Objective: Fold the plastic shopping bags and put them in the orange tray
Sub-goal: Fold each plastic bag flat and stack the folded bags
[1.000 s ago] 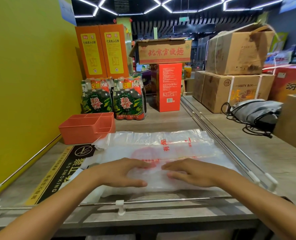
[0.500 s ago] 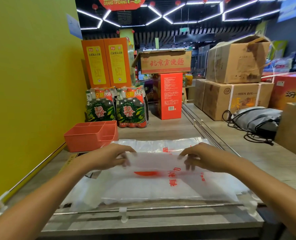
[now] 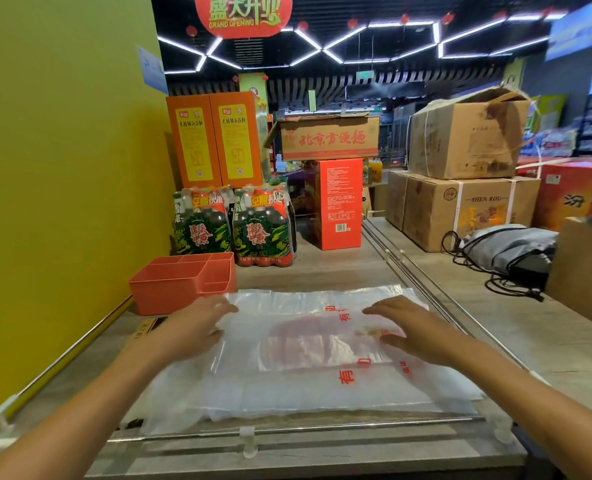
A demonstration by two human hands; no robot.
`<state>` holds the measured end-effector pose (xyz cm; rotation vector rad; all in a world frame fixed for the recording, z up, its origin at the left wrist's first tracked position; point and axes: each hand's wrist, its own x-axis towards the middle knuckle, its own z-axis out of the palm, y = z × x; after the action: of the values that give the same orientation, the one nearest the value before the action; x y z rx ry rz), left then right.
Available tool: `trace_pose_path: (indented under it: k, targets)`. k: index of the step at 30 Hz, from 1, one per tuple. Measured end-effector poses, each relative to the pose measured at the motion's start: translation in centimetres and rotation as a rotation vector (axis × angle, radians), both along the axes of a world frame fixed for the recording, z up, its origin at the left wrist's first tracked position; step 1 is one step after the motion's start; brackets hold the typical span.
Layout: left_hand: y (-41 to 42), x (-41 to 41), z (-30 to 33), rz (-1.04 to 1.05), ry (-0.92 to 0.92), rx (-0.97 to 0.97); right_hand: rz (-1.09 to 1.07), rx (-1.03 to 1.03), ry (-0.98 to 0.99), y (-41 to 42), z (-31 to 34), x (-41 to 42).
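Bag [image 3: 308, 368] lies flat on surface [image 3: 339, 271], part folded, red print up. Left hand [image 3: 197, 327] and right hand [image 3: 415, 330] rest on its far fold, fingers straight, gripping nothing. Tray [image 3: 176, 289] just beyond bag's left corner.

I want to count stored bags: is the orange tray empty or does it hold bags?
Empty as far as visible: the orange tray shows only bare compartments. The plastic bag lies on the counter.
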<state>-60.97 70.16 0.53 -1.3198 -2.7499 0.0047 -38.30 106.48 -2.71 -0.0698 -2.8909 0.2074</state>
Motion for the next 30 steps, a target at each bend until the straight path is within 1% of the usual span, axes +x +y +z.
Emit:
trace_pose_path:
  k: [1, 2, 3, 5, 7, 9, 11, 13, 15, 17, 23, 26, 30]
  targets:
    - [0.7, 1.4, -0.3, -0.063, 0.053, 0.037, 0.032, 0.025, 0.02, -0.4, -0.6, -0.1]
    - [1.5, 3.0, -0.6, -0.152, 0.053, 0.081, 0.062, 0.053, 0.026, -0.7, -1.1, -0.2]
    - [2.4, 4.7, -1.0, -0.244, -0.002, 0.101, 0.089, 0.079, 0.025, -1.2, -1.6, -0.3]
    - [4.3, 7.3, -2.4, -0.391, -0.115, 0.04, 0.115, 0.105, 0.013, -2.0, -2.1, -0.5]
    - [6.1, 8.1, -4.3, -0.459, -0.145, -0.051, 0.113, 0.119, 0.002, -2.6, -2.3, -0.6]
    - [7.0, 8.0, -5.8, -0.457, -0.185, -0.074, 0.109, 0.125, 0.012, -2.7, -2.3, -0.5]
    - [7.2, 7.7, -6.6, -0.436, -0.229, -0.048, 0.13, 0.108, 0.037, -2.7, -2.6, -0.2]
    - [7.1, 7.3, -7.0, -0.425, -0.246, -0.012, 0.16, 0.045, -0.004, -3.3, -2.5, 0.2]
    - [6.8, 7.0, -6.9, -0.422, -0.208, 0.022, 0.186, 0.023, -0.102, -4.2, -2.5, 0.3]
    - [6.8, 6.9, -6.5, -0.421, -0.167, 0.056, 0.205, 0.044, -0.14, -4.7, -2.7, 0.2]
    - [6.8, 6.9, -5.1, -0.432, -0.073, 0.141, 0.163, 0.067, -0.021, -4.5, -2.9, 0.0]
    - [5.6, 5.6, -5.4, -0.381, -0.039, 0.124, 0.143, 0.097, -0.041, -3.9, -2.6, 0.6]
    - [3.1, 3.6, -5.3, -0.328, -0.033, 0.11, 0.063, 0.113, -0.067, -2.0, -2.1, 2.0]
